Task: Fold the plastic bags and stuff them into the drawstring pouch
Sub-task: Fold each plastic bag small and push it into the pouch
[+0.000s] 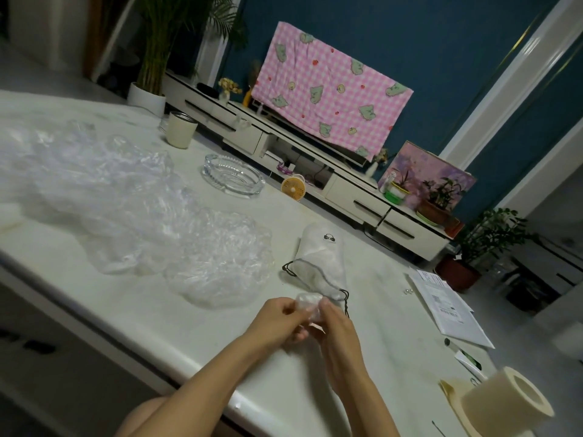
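While both hands meet over the worktop (205, 335), left hand (277, 316) and right hand (335, 331) each with grip pinched on a folded bag (307, 302), pouch (318, 263) lying just beyond, loose bags (126, 197) heaped left.

I see crumpled clear plastic bags (126, 197) heaped on the bench (378, 298). One small wad (307, 305), folded I think, sits at the open mouth of the white drawstring pouch (321, 257), which lies flat and partly stuffed.

We can read no words here. The drawstring pouch (321, 258) bears a small black emblem (330, 238). Print on the paper sheets (448, 305) right of it is too blurred.
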`<control>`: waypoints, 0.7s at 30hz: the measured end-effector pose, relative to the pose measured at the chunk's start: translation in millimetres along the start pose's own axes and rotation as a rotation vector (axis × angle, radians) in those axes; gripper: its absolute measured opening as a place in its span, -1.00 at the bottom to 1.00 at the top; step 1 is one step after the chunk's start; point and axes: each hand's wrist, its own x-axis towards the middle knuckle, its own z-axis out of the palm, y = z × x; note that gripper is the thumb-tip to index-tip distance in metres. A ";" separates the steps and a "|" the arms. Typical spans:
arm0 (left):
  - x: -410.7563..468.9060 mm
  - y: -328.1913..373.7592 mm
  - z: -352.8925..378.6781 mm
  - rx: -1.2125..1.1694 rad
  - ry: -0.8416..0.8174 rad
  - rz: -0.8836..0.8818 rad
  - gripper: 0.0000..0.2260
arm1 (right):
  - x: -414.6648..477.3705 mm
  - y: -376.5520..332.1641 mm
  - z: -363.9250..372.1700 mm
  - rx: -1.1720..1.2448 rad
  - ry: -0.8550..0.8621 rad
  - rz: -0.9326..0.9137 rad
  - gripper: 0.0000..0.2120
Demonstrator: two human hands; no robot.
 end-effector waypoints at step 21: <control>94.5 -20.6 17.2 1.138 0.567 0.610 -0.19 | 86.3 24.9 -24.9 -0.626 0.290 -0.453 -0.75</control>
